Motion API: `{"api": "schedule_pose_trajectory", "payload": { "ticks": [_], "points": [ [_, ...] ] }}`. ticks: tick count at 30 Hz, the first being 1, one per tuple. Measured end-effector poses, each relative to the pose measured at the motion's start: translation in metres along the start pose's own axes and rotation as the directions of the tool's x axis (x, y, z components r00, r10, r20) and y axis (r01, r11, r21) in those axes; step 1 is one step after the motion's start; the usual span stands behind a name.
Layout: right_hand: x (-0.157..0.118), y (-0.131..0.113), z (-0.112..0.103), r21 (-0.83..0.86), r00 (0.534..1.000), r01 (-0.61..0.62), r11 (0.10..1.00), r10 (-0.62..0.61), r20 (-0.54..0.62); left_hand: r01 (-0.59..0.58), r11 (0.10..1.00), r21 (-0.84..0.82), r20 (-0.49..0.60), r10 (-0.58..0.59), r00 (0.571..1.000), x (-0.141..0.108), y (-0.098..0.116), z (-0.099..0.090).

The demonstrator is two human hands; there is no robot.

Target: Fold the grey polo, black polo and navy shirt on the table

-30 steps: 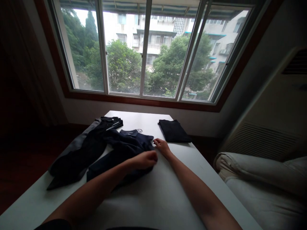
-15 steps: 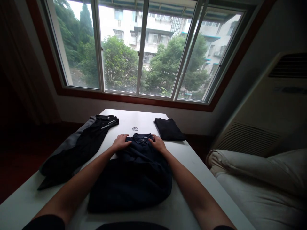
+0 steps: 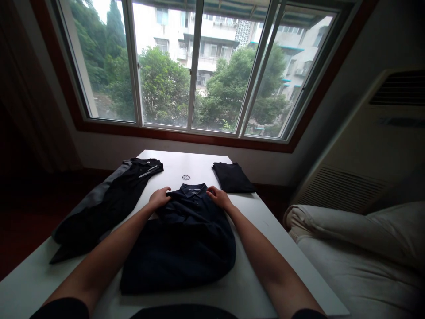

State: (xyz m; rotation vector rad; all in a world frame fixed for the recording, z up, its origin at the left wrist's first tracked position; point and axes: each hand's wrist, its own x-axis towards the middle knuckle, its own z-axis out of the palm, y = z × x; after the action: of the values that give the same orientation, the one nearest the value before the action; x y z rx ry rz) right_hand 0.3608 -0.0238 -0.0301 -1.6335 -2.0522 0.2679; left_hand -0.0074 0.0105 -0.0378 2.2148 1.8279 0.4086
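A dark navy collared shirt (image 3: 186, 239) lies on the white table (image 3: 265, 248) in front of me, its collar toward the window and some wrinkles across its upper part. My left hand (image 3: 160, 197) is at the shirt's left shoulder, fingers closed on the cloth edge. At the right shoulder, beside the collar, my right hand (image 3: 217, 196) has its thumb and fingers bent together on the fabric.
Black and grey clothes (image 3: 109, 199) lie along the table's left side. A folded black garment (image 3: 233, 177) sits at the far right. Beyond the table is a window (image 3: 192, 75); a pale cushioned seat (image 3: 358, 252) stands at the right.
My left hand has moved left from near the collar to the outer shoulder of the shirt. My right hand has stayed close to the collar, and the view has shifted slightly.
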Motion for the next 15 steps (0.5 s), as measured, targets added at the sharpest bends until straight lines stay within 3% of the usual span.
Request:
{"api": "schedule_pose_trajectory", "payload": {
  "ticks": [4, 10, 15],
  "points": [
    [-0.001, -0.003, 0.005, 0.029, 0.992, 0.095, 0.995, -0.097, 0.086, -0.013, 1.0, -0.016, -0.115, 0.011, 0.993, -0.001, -0.006, 0.0],
    [-0.003, -0.026, 0.017, -0.125, 0.99, 0.114, 0.985, -0.103, 0.097, 0.001, 1.0, -0.03, -0.192, -0.007, 0.981, -0.002, -0.009, 0.003],
    [0.001, -0.019, 0.016, -0.112, 0.998, -0.055, 0.992, 0.052, -0.034, 0.053, 0.999, -0.003, -0.2, -0.052, 0.978, -0.001, -0.013, 0.004]
  ]
}}
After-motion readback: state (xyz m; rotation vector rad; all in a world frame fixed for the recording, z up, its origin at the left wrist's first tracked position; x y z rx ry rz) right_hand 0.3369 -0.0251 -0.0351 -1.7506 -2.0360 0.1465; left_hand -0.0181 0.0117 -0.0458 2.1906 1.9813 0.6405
